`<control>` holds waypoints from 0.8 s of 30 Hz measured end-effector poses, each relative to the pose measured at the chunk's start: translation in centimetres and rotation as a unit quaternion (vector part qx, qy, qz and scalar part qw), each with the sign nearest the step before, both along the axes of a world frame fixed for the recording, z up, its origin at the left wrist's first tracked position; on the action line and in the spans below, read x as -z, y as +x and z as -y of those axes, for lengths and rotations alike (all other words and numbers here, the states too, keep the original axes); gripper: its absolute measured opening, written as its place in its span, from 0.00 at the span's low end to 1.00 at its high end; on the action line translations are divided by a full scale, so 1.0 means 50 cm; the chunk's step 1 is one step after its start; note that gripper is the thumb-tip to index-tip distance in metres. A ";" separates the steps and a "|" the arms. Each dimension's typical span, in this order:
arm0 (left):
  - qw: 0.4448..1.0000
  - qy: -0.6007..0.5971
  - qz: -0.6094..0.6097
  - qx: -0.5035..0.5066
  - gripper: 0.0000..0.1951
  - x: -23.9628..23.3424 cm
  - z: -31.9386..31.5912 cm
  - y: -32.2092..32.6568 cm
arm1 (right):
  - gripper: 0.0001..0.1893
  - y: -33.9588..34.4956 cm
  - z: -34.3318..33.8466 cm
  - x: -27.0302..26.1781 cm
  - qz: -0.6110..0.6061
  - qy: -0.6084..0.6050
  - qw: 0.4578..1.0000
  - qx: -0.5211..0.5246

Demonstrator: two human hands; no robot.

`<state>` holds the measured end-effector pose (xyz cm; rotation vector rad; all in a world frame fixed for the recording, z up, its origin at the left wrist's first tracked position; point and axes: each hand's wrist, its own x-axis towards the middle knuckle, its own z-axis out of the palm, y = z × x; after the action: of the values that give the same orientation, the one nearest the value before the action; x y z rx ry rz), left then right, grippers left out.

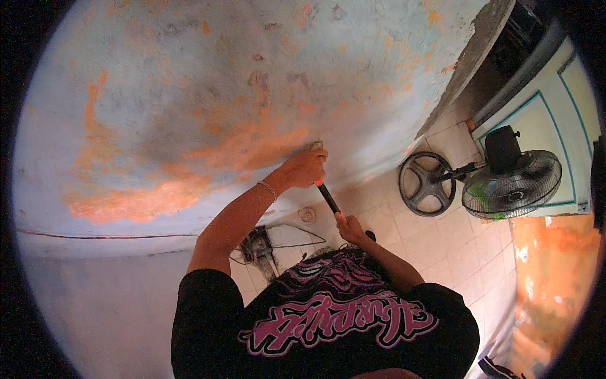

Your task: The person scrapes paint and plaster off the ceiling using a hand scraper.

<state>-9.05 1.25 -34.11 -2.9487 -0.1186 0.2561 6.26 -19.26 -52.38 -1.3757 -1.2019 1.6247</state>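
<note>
Both of my hands grip one long-handled tool with a black shaft (329, 198) and a red-orange collar; it looks like a scraper. My left hand (305, 166) wraps the upper part, close to the wall. Lower down, nearer my body, my right hand (351, 229) holds the handle. A small flat end of the tool shows just beyond my left fingers, at the surface of the wall (227, 104). Whether it touches cannot be made out. That wall carries patchy pale blue-grey paint, with orange patches (142, 199) showing.
A black pedestal fan (511, 184) with a round base (427, 184) stands on the tiled floor (426, 241) at right, before a pale door (525, 128). Near my left forearm lies a dark device (258, 246) with cables. A thin cable (109, 235) runs along the wall.
</note>
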 end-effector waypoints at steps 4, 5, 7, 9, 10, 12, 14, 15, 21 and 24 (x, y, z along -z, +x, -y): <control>0.997 -0.053 0.025 -0.052 0.03 -0.050 0.018 0.024 | 0.29 0.014 0.008 -0.018 0.010 0.011 1.000 0.004; 0.997 -0.058 0.025 -0.047 0.03 -0.058 0.018 0.028 | 0.29 0.017 0.010 -0.019 0.010 0.006 1.000 0.009; 0.997 -0.056 -0.015 -0.060 0.03 -0.064 0.017 0.025 | 0.30 0.017 0.005 -0.044 0.071 0.013 0.997 0.019; 0.996 -0.067 0.016 -0.056 0.03 -0.049 0.013 0.015 | 0.30 0.017 0.006 -0.051 0.079 -0.014 0.997 0.016; 0.995 -0.073 0.046 -0.052 0.04 -0.042 0.012 0.013 | 0.31 0.019 0.006 -0.054 0.086 -0.035 0.996 0.013; 0.998 -0.037 0.003 -0.046 0.05 -0.037 0.009 0.018 | 0.32 0.034 0.003 -0.063 0.107 -0.013 0.994 0.013; 0.998 0.001 -0.040 -0.037 0.06 -0.041 0.012 0.027 | 0.33 0.047 0.002 -0.075 0.127 0.011 0.992 0.015; 0.998 0.014 -0.031 -0.050 0.07 -0.039 0.017 0.027 | 0.34 0.052 0.001 -0.082 0.142 0.004 0.990 0.007; 0.998 0.012 0.005 -0.063 0.07 -0.033 0.028 0.017 | 0.36 0.062 -0.012 -0.090 0.174 0.028 0.984 -0.002; 0.997 -0.024 0.001 -0.075 0.05 -0.032 0.022 0.029 | 0.35 0.058 -0.018 -0.067 0.172 0.023 0.985 -0.009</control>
<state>-7.58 0.15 -32.49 -2.9920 -0.3388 0.2797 9.14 -18.37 -49.02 -1.6668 -1.4413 1.3972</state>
